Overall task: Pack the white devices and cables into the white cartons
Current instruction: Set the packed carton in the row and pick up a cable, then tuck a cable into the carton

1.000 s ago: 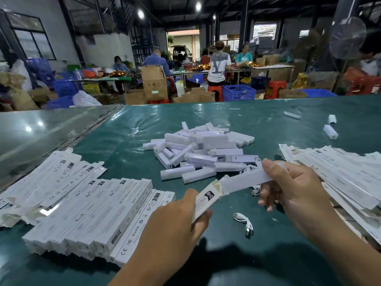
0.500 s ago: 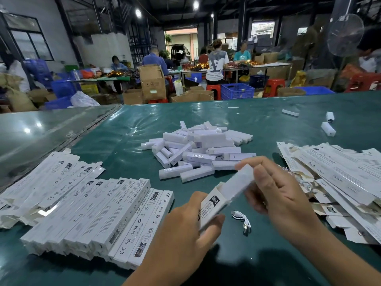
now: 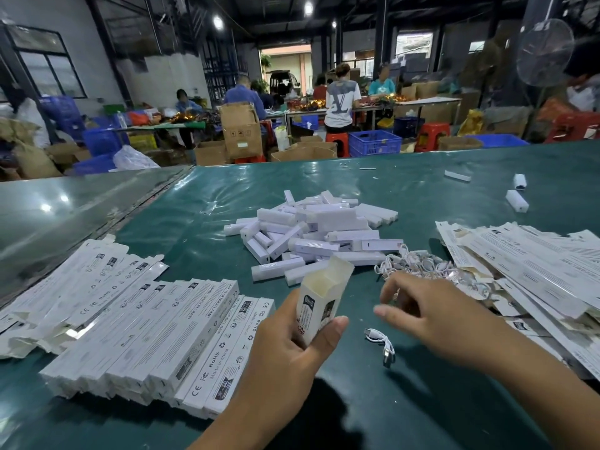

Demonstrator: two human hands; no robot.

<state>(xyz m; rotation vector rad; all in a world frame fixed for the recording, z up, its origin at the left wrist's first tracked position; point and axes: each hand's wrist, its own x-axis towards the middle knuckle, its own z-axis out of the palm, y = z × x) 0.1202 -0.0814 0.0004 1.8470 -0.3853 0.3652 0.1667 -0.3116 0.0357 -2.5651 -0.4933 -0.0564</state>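
You are at a big table with a shiny green cover (image 3: pixel 422 196), in a busy workroom where other people (image 3: pixel 341 99) work at far tables among brown boxes and blue crates. Your left hand (image 3: pixel 292 349) holds one white carton (image 3: pixel 319 303) standing up, its top flap open and facing you. I think you hold it that way so things can slide straight in. Something pale seems to sit inside, but I cannot tell what it is. Your right hand (image 3: pixel 435 313) holds nothing; its fingers are loosely bent, just above a small white cable (image 3: pixel 381 341) lying on the cover. That cable is likely what goes in next. More cables (image 3: pixel 418 264) sit in a tangled heap just past your right hand. The white devices (image 3: pixel 311 235) are piled in the middle of the table. Filled cartons (image 3: pixel 156 332) lie in neat rows by your left arm. Flat cartons (image 3: pixel 532 261) wait on your right.
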